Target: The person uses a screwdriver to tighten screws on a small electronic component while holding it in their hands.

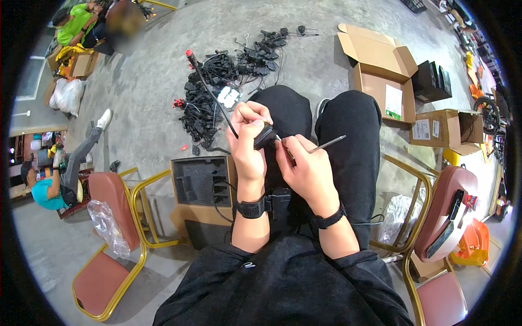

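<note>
Above my lap, my left hand (249, 144) is closed around a small black plastic connector housing (265, 137). A stiff black cable (211, 89) with a red tip runs up and left from that hand. My right hand (309, 169) meets the housing's right end with its fingertips pinched, where a small pale bit shows. Across the same hand lies a slim silver metal tool (330, 142), its tapered end pointing right; its other end is hidden by the fingers. Both wrists wear black straps.
Tangled black cables with connectors (217, 70) cover the floor ahead. An open box with dark foam (201, 179) sits left of my legs, an open cardboard box (383, 81) ahead right. Chairs flank me, one left (111, 204), one right (448, 212). Other people are at far left.
</note>
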{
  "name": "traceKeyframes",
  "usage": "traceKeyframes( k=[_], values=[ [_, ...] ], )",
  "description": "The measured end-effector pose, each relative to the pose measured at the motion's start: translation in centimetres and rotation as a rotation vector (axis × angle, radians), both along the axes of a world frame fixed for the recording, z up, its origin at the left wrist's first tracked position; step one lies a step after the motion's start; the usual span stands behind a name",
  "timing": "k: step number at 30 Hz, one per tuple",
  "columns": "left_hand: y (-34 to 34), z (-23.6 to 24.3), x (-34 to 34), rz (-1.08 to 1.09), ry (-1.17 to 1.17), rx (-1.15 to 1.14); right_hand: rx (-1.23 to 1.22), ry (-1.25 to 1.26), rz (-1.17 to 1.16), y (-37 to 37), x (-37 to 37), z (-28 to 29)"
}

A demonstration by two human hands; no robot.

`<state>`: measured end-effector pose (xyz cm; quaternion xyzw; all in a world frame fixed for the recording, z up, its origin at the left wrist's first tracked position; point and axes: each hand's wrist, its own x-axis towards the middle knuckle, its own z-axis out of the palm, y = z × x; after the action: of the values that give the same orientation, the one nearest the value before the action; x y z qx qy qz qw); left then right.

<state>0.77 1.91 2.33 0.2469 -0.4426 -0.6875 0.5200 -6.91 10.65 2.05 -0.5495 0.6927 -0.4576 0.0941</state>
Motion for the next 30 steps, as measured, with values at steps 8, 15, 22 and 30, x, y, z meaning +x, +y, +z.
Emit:
traceKeyframes(
  k=[8, 15, 22, 30],
  values=[
    [0.16, 0.24, -0.16, 0.01, -0.068, -0.019, 0.005, -0.034, 0.014, 0.05, -0.2, 0.11],
    [0.14, -0.13, -0.01, -0.038, -0.022, -0.054, 0.13, -0.503, -0.002, 0.15, -0.39, 0.45],
    [0.16, 0.12, -0.08, 0.01, -0.068, -0.022, 0.177, -0.639, 0.003, 0.28, -0.75, 0.79],
    [0.01, 0.18, 0.05, -0.003, -0.01, -0.028, -0.006, -0.063, 0.003, -0.13, 0.05, 0.2]
  ],
)
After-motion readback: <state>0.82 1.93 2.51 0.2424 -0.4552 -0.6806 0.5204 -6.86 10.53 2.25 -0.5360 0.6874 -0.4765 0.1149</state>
